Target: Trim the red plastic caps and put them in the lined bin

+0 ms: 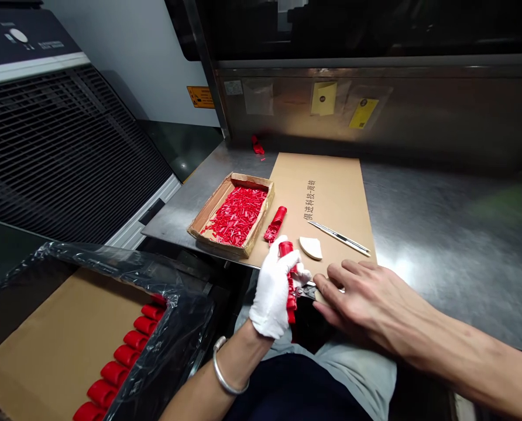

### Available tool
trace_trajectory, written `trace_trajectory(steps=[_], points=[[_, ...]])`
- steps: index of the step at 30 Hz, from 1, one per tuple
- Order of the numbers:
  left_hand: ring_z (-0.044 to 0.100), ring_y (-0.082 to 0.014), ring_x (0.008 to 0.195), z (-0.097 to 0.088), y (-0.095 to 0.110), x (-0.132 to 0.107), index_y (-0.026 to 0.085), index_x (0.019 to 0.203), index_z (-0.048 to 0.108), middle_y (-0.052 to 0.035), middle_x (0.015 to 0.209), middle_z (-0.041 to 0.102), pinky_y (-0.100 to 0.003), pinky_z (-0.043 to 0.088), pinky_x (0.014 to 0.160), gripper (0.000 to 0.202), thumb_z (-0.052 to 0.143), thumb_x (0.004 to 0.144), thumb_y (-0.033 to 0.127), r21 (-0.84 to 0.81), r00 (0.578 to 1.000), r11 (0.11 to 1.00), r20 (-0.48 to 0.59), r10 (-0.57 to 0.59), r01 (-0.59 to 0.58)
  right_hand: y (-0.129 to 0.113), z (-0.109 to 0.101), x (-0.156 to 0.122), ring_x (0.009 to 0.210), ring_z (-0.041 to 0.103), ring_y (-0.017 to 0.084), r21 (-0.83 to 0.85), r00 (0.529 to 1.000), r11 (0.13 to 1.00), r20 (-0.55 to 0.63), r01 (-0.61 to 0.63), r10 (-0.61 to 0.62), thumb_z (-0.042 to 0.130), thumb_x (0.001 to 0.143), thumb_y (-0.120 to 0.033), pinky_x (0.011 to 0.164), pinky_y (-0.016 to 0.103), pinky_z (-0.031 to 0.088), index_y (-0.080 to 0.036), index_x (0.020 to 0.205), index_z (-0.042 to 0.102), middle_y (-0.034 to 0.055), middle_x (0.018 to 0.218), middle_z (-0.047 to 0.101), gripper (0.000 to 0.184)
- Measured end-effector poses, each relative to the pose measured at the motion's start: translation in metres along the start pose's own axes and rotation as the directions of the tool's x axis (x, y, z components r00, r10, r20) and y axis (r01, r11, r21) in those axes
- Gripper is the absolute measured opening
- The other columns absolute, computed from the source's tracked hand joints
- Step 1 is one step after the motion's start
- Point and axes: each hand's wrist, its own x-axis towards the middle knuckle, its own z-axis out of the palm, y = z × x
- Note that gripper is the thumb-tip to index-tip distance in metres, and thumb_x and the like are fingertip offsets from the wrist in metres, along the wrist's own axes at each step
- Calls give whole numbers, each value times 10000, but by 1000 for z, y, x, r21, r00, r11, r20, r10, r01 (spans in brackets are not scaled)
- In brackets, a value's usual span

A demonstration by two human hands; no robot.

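Observation:
My left hand (270, 292), in a white glove, is wrapped round a red plastic part (286, 249) held near the table's front edge. My bare right hand (361, 295) is closed on a pair of nippers (306, 292). Their jaws meet the right side of the red part; whether they bite on it is too small to tell. A second, similar red part (275, 224) lies just beyond my left hand on a cardboard sheet (331, 169). A white quarter-round piece (311, 248) and a slim utility knife (340, 238) rest on the sheet above my right hand.
Left on the metal table (419, 216) stands a shallow cardboard box (217, 202) with many red plastic scraps. A red piece (257, 145) lies farther back. At lower left, a plastic-lined bin (186, 310) holds a row of red parts (114, 373) on cardboard.

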Motion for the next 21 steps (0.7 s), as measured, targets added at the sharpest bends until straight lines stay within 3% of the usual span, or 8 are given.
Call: trace_trajectory(steps=[5, 9, 13, 18, 21], points=[[487, -61, 581, -1, 0, 0, 200, 867, 505, 46, 725, 476, -157, 398, 533, 232, 719, 779, 200, -31, 999, 999, 4, -32, 32, 0, -1, 0, 543, 467, 160, 39, 1000, 999, -19, -9, 10, 389, 1026, -345, 530, 335, 202, -206, 811, 547, 3, 695, 505, 301], [516, -76, 611, -3, 4, -1, 199, 981, 563, 27, 765, 514, -160, 408, 525, 267, 735, 777, 197, -30, 994, 994, 45, -100, 102, 0, -12, 3, 619, 501, 189, 53, 996, 997, 75, -47, 43, 404, 999, -371, 586, 337, 282, -194, 889, 587, 40, 761, 546, 278], [517, -75, 616, -5, 5, 1, 191, 1018, 576, 34, 744, 498, -162, 430, 551, 291, 739, 778, 181, -42, 994, 995, 58, -87, 90, -2, -19, 8, 721, 533, 224, 84, 989, 993, 129, -78, 67, 390, 992, -373, 667, 366, 353, -179, 990, 605, 82, 854, 577, 290], [476, -51, 574, -6, 3, 4, 180, 919, 540, 23, 766, 526, -151, 409, 534, 195, 705, 819, 201, -23, 999, 1000, 35, -5, 5, -3, -12, 11, 710, 543, 226, -7, 996, 999, 76, -44, 45, 423, 993, -332, 613, 356, 336, -167, 940, 626, 84, 840, 587, 267], [494, -58, 596, -8, 6, 6, 178, 912, 539, 23, 769, 517, -143, 401, 530, 217, 719, 791, 182, -29, 999, 998, 16, -47, 47, -3, -7, 11, 698, 538, 211, -144, 999, 989, 19, 37, -35, 525, 949, -264, 576, 347, 307, -159, 1034, 641, 70, 855, 597, 178]])
